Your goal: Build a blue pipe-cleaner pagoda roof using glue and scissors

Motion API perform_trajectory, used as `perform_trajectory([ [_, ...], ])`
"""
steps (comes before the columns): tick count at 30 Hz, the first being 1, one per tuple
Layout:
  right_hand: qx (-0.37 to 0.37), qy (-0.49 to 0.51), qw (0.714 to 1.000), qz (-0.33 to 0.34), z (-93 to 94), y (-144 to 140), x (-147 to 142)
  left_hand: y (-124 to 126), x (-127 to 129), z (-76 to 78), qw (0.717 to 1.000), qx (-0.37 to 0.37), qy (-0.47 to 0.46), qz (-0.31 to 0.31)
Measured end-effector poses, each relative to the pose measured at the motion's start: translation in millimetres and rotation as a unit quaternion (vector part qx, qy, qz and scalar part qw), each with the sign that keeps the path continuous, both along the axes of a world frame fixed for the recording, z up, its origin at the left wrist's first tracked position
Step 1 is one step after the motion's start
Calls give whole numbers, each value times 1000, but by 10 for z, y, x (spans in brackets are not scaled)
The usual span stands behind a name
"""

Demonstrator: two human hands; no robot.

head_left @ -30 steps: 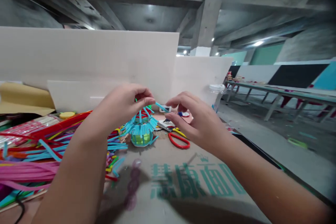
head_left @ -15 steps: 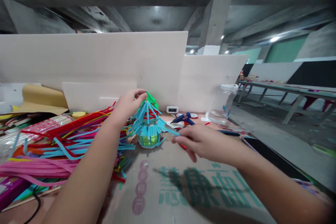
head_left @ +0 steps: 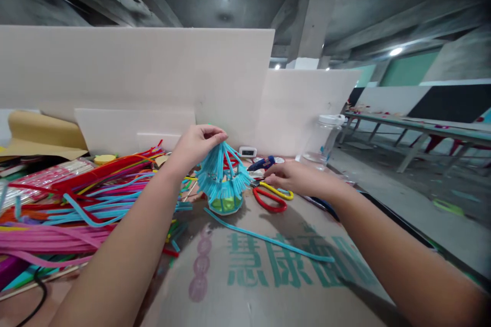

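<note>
At the centre of the cardboard-covered table [head_left: 268, 286], the left hand [head_left: 197, 144] pinches the gathered top of a blue pipe-cleaner lantern [head_left: 224, 179], which stands upright on its green base. The right hand [head_left: 297, 179] rests palm down just right of the lantern, fingers reaching onto the red-and-yellow scissors [head_left: 270, 198]; whether it grips them cannot be told. A loose blue pipe cleaner [head_left: 268, 239] lies across the cardboard nearer the camera. A heap of coloured pipe cleaners [head_left: 76, 209] lies to the left.
</note>
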State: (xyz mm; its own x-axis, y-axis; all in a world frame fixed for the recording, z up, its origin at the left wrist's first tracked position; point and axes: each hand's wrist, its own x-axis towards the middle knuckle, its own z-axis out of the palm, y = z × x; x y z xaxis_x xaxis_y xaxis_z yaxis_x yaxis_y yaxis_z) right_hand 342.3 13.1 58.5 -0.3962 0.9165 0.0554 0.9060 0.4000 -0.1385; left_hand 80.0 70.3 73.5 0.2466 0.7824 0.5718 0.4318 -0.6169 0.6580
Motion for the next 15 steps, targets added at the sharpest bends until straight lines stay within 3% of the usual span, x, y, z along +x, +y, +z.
perform_trajectory([
  [5,-4,-3,1000,-20,-82,143,148,-88,96,6,1000,16,20,7],
  [11,-4,4,999,-44,-100,186,262,-43,17,14,998,-7,45,40],
  [15,10,27,999,-32,-247,280,235,-26,-28,25,996,4,65,64],
])
